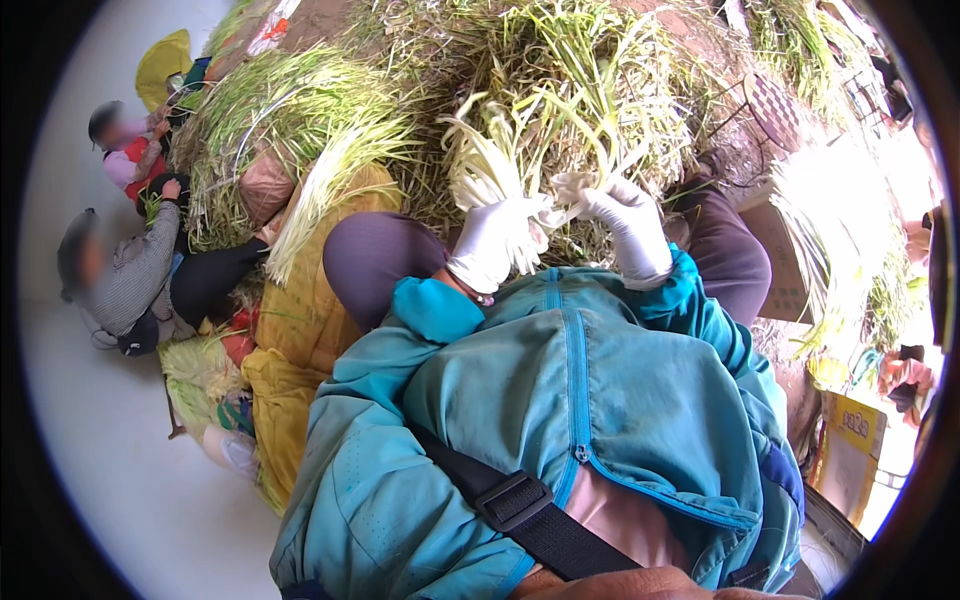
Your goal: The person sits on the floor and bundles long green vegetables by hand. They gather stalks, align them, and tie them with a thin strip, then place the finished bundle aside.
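White gloves cover both my hands, which are close together above my lap. My left hand (491, 244) is closed round a bunch of pale yellow-green leafy stalks (487, 169), whose leaves point away from me. Just to the right, my right hand (626, 225) pinches a few long pale leaves (604, 161) between thumb and fingers. A big heap of loose green and yellowed leaves (585, 75) lies beyond the hands. Left of my knee, a bundle of pale stalks (322, 187) rests on a yellow sack (311, 300).
Two people (131, 277) sit at the left beside a large pile of green leaves (300, 97). To the right are a checkered round stool (772, 112) and a cardboard box (776, 255) with stalks by it. A yellow-and-white carton (847, 457) stands at lower right.
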The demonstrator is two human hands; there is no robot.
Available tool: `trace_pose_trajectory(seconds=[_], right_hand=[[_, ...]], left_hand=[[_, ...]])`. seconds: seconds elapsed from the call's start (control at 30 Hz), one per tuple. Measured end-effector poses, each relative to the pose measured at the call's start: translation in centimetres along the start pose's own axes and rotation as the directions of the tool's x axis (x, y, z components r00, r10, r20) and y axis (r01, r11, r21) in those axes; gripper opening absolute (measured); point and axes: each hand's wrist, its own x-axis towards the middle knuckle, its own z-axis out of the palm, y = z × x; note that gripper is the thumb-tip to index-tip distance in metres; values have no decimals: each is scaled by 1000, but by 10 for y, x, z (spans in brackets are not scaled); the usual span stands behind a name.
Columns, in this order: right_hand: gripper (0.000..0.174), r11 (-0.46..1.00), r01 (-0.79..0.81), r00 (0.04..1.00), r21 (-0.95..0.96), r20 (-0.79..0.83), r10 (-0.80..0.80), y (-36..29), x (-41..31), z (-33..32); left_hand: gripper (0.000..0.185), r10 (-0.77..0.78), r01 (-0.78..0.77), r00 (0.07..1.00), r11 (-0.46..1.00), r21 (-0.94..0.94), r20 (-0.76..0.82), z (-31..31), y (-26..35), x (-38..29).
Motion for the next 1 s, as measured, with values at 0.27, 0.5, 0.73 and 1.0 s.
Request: trace_pose_trajectory(seconds=[0.27, 0.5, 0.73, 1.0], right_hand=[[21, 957, 289, 951, 7, -113, -286, -106, -15, -72], [21, 706, 437, 770, 557, 175, -614, -225, -41, -165], [23, 887, 456, 857, 72, -306, -415, -123, 9, -98], [11, 986, -132, 989, -104, 58, 138, -24, 6, 12]], left_hand=[[22, -50, 24, 995, 963, 270, 91, -27, 22, -8], [18, -15, 22, 1000, 941, 337, -23, -72, 36, 1], [21, 111, -58, 990, 887, 459, -90, -54, 35, 6], [29, -121, 84, 990, 913, 399, 68, -13, 53, -7]])
